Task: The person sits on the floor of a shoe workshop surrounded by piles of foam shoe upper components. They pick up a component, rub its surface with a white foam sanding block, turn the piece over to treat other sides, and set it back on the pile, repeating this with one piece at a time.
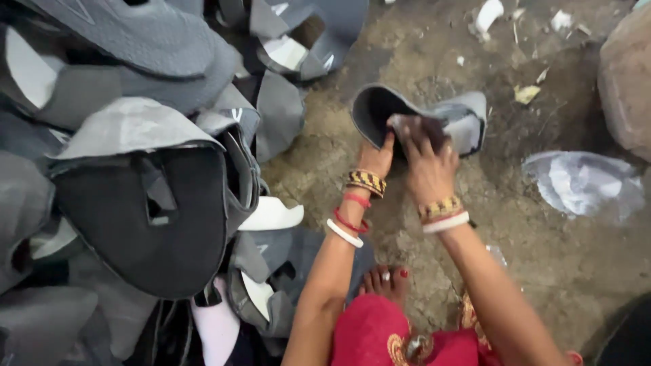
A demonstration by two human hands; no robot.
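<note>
A grey shoe upper [468,115] with a dark lining lies on the dirt floor ahead of me. My left hand [377,157] grips its near edge from below, thumb raised against the dark inside. My right hand [427,159] presses down on the middle of the same piece, fingers curled over the fabric. Both wrists carry bangles. My bare foot [385,281] rests on the ground below my arms.
A big heap of grey and black shoe uppers [135,203] fills the left half. A crumpled whitish plastic sheet [583,184] lies to the right, a rounded stone-like lump [627,74] at the far right. Scraps of paper [488,15] litter the floor behind.
</note>
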